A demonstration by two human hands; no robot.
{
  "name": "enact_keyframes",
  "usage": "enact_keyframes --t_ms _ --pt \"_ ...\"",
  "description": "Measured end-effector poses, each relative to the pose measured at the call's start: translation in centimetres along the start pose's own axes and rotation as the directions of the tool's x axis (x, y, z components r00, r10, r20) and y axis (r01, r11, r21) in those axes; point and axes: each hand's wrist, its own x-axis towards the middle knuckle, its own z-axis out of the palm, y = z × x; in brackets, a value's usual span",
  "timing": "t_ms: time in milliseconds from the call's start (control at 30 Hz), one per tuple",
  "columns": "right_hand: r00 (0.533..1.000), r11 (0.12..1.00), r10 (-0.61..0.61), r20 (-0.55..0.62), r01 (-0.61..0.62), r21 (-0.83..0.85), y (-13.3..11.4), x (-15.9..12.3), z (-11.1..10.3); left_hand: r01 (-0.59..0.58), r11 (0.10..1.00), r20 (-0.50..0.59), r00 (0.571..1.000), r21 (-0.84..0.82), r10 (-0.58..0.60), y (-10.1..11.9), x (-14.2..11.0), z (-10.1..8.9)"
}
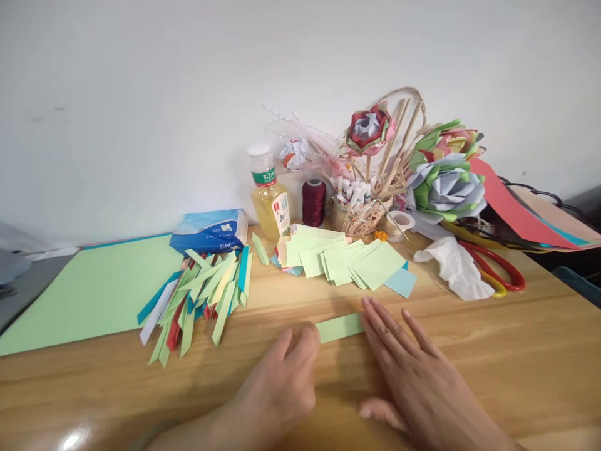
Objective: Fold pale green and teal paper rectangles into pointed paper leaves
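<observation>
A narrow green paper strip [340, 328] lies on the wooden table between my hands. Its left end is under the curled fingers of my left hand [286, 369], which pinch or press it. My right hand [408, 369] lies flat with fingers stretched, its fingertips covering the strip's right end. Just beyond is a spread of green paper rectangles [338, 254], with a few blue and pink pieces beneath. To the left, a heap of folded paper strips [201, 294] in green, blue, red and white lies loose.
Behind stand a tissue pack [209, 230], a drink bottle [270, 200], a maroon thread spool [313, 202] and a small basket [359, 213] of sticks. Paper flowers [446, 188], red-handled scissors [498, 263] and a crumpled tissue [457, 268] are at right. Green sheets [94, 294] lie at left.
</observation>
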Motion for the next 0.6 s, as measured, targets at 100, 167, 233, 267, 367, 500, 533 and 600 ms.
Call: enact_keyframes --t_ms 100,167,233,267,367,500,533,600 --pt "0.985 0.977 -0.17 0.009 0.167 0.133 -1.9 1.3 -0.2 0.018 1.0 -0.031 0.999 -0.008 -0.018 0.1 0.0 -0.1" --pt "0.97 0.948 -0.235 0.06 0.215 0.234 -2.5 1.6 -0.1 0.036 0.999 -0.04 0.999 0.001 -0.036 0.2 0.0 -0.1" --pt "0.968 0.939 -0.239 0.075 0.211 0.27 -2.4 1.3 0.0 0.049 0.999 -0.016 0.999 0.02 -0.049 0.3 -0.1 -0.2" --pt "0.972 0.943 -0.226 0.07 0.2 0.264 -2.0 0.9 0.1 0.053 0.998 -0.001 0.999 0.031 -0.053 0.4 -0.2 -0.2" --pt "0.983 0.97 -0.163 0.081 0.145 0.193 0.0 -0.7 0.0 0.05 0.998 0.015 0.999 0.048 -0.051 0.4 -0.4 0.1" --pt "0.99 0.993 -0.118 0.083 0.115 0.038 2.0 -2.0 -0.4 0.112 0.994 -0.108 0.988 0.01 -0.111 0.1 -0.3 0.6" --pt "0.99 0.993 -0.114 0.077 0.113 0.018 2.1 -2.1 -0.4 0.145 0.989 -0.138 0.98 -0.011 -0.145 0.0 -0.1 0.6" --pt "0.992 0.994 -0.107 0.061 0.107 0.007 2.0 -2.0 -0.4 0.18 0.982 -0.132 0.973 -0.064 -0.187 -0.1 0.4 0.4"
